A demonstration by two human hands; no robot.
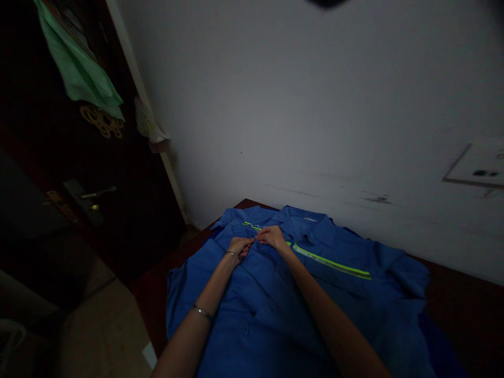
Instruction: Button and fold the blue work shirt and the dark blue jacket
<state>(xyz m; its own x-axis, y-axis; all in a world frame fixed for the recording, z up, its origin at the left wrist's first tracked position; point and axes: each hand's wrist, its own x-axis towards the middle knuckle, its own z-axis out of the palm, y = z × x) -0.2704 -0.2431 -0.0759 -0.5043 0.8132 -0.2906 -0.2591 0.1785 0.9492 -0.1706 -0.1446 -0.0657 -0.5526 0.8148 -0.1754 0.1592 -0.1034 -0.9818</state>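
Note:
A blue work shirt [291, 310] with a collar and yellow-and-silver reflective strips lies spread over a dark red-brown table. Near the strip on the shirt's left side, my left hand [240, 245] pinches the fabric, fingers closed. Close beside it, almost touching, my right hand [271, 236] also has its fingertips pinched on the cloth. A small fold rises between the two hands. Whether a button is between the fingertips is too small and dark to tell. One button [245, 329] shows lower down on the shirt front.
Behind the table [157, 283] rises a white wall [299, 115], with a socket plate [480, 165] at right. A dark door [129, 220] with a metal handle [98, 193] stands at left, a green cloth [82, 73] hanging on it. Darker blue cloth [437, 341] shows under the shirt.

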